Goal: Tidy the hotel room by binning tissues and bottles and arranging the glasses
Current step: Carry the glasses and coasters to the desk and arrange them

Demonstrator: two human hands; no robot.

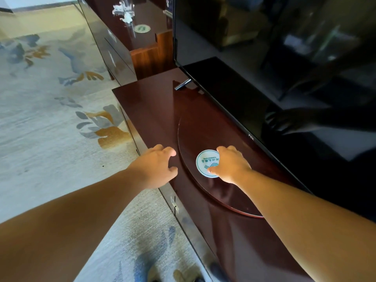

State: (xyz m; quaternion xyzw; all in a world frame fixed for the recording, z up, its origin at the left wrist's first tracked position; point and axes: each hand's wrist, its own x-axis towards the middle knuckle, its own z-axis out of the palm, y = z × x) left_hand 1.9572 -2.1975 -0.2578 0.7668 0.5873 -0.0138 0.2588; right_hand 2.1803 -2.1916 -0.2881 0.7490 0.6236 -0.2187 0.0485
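Head view, looking down along a wall unit.

Reaching out with both bare arms over a dark, glossy TV cabinet (146,110).

Pinching a white round coaster (204,161), teal-printed, with the right hand (232,163): thumb lying on its near face, fingers curling over its far edge, clamped on it.

Holding that coaster flat on a half-round wooden board (195,131) lying on the cabinet top, just in front of a TCL television (234,47).

Hovering the left hand (156,165) over the cabinet's front edge, just left of the board's rim. Fingers loosely curled and apart, gripping nothing, not touching the coaster.

Noting a silver TV foot (183,84) resting on the cabinet top beyond the board.

Spotting a clear drinking glass (124,14) with a white pattern, standing upright on a farther wooden desk (151,40), well apart from both hands and close to a green round coaster (142,28). Cannot tell whether sitting on it or beside it.

Seeing pale floral carpet (50,129) spreading on the left, running under the arms.
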